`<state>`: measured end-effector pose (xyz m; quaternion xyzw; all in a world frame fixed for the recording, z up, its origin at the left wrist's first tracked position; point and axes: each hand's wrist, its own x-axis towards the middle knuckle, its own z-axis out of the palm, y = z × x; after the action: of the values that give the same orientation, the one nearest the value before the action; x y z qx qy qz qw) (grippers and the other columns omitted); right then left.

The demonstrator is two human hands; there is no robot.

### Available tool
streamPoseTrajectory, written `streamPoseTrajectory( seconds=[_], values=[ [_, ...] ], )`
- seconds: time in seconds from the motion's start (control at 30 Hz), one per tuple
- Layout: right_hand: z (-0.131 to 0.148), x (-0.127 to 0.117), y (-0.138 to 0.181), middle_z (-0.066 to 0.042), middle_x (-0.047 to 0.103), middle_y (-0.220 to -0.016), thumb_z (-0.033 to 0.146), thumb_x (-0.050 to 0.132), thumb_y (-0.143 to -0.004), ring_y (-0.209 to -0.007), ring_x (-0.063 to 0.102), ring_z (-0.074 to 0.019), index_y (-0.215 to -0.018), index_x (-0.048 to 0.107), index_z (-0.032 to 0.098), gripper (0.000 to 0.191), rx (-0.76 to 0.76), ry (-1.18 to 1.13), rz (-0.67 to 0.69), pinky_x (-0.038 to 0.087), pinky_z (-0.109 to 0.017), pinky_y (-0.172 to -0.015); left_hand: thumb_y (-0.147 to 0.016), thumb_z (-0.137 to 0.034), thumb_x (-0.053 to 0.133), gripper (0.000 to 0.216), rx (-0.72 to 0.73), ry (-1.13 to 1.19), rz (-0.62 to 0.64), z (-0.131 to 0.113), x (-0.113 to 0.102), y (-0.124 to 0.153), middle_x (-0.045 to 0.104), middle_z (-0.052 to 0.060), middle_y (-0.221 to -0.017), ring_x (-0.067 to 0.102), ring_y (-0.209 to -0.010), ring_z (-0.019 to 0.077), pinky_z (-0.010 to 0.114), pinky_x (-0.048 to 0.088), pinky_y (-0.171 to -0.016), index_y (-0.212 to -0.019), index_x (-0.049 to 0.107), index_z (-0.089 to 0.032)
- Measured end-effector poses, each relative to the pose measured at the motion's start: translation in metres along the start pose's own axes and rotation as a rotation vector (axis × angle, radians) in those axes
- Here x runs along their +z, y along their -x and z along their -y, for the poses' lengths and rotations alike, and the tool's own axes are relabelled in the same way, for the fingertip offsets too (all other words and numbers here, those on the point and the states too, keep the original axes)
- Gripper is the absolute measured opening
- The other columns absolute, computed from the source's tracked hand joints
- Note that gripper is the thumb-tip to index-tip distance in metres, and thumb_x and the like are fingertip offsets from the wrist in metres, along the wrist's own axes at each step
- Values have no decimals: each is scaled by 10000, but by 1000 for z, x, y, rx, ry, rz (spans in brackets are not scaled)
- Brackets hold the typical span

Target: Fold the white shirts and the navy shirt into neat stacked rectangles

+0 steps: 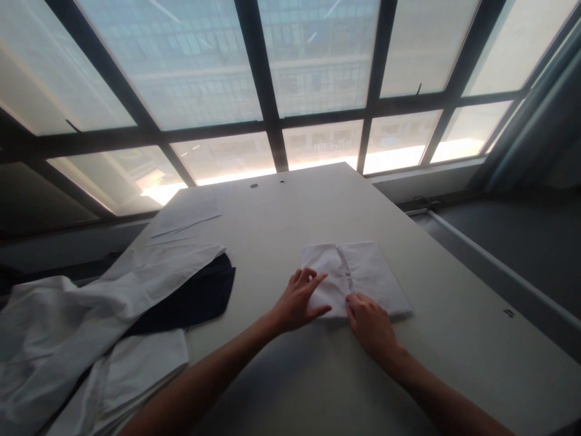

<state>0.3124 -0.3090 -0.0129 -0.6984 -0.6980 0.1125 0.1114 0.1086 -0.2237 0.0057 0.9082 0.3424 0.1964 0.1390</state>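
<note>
A folded white cloth lies flat in a near square on the white table, with a greyish, see-through-looking strip running down its middle. At its near left side is my left hand, thumb and fingers apart and nothing held between them. My right hand rests on the cloth's near edge at the lower end of the strip. Its fingers are bent together on the fabric there, and the thumb is partly hidden.
To the left, a large rumpled white cloth lies over a dark navy cloth. Below them sits a stack of folded white cloth. Paper sheets lie at the table's far left, before tall windows. A grey curtain hangs right.
</note>
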Motion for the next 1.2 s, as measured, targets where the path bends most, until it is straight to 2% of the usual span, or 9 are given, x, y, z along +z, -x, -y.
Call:
streamPoseTrajectory(
  seconds=[0.1, 0.23, 0.37, 0.53, 0.67, 0.8, 0.9, 1.03, 1.2],
  values=[
    [1, 0, 1, -75, 687, -984, 136, 501, -946, -929, 630, -201, -1018, 659, 215, 191, -20, -20, -4, 380, -282, -743, -809, -310, 733, 742, -65, 35, 64, -9, 12, 41, 530, 85, -1186, 503, -1108, 268, 442, 446, -1015, -1473, 402, -290],
    [1, 1, 2, -70, 691, -981, 134, 513, -937, -898, 635, -200, -1009, 667, 211, 186, -34, -11, -11, 375, -284, -733, -785, -73, 589, 733, -173, 109, 30, -11, 29, 57, 527, 53, -1127, 548, -1016, 206, 346, 494, -945, -1459, 394, -285],
    [0, 2, 1, -61, 690, -979, 134, 513, -938, -880, 640, -190, -1006, 670, 210, 187, -38, -22, -19, 369, -276, -720, -771, -65, 542, 721, -256, 100, -31, -12, 34, 53, 521, 37, -1107, 559, -924, 186, 315, 511, -869, -1440, 396, -288],
    [0, 2, 1, -61, 682, -935, 125, 506, -940, -865, 634, -190, -962, 675, 200, 186, -64, -13, -6, 366, -275, -715, -802, -60, 487, 628, -253, -29, 47, -15, 34, 60, 541, 45, -1067, 569, -903, 190, 304, 500, -838, -1390, 488, -283],
    [2, 2, 2, -66, 678, -922, 117, 513, -932, -858, 632, -196, -946, 677, 196, 183, -74, 10, 17, 365, -278, -706, -889, -254, 562, 532, -197, -148, 105, -20, 18, 69, 568, 81, -1042, 556, -932, 242, 385, 486, -871, -1417, 501, -238],
    [2, 2, 1, -69, 678, -913, 118, 505, -933, -843, 629, -197, -937, 677, 197, 189, -80, 22, 22, 369, -285, -714, -1000, -371, 432, 432, -210, -150, -32, -22, -4, 44, 599, 109, -1112, 559, -1028, 256, 422, 456, -943, -1388, 540, -215],
    [2, 4, 0, -70, 680, -918, 129, 502, -936, -840, 627, -194, -935, 676, 200, 188, -82, 26, 18, 376, -286, -732, -1020, -309, 354, 469, -233, -162, -136, -12, 4, 2, 513, 155, -1401, 468, -1291, 276, 440, 373, -1076, -1458, 453, -172],
    [1, 4, 1, -69, 683, -915, 119, 520, -915, -851, 630, -198, -927, 680, 197, 178, -77, 39, 25, 385, -284, -747, -1011, -422, 357, 607, -298, -229, 25, 6, 41, -30, 301, 218, -1578, 222, -1483, 330, 521, 235, -1165, -1513, 334, -83],
    [0, 1, 0, -57, 673, -879, 186, 510, -946, -820, 628, -189, -908, 697, 200, 191, -94, -46, -6, 399, -279, -736, -1001, -546, 337, 705, -256, -319, 89, 15, 60, -27, 190, 242, -1609, 106, -1503, 376, 574, 138, -1181, -1519, 327, -68]
  ],
)
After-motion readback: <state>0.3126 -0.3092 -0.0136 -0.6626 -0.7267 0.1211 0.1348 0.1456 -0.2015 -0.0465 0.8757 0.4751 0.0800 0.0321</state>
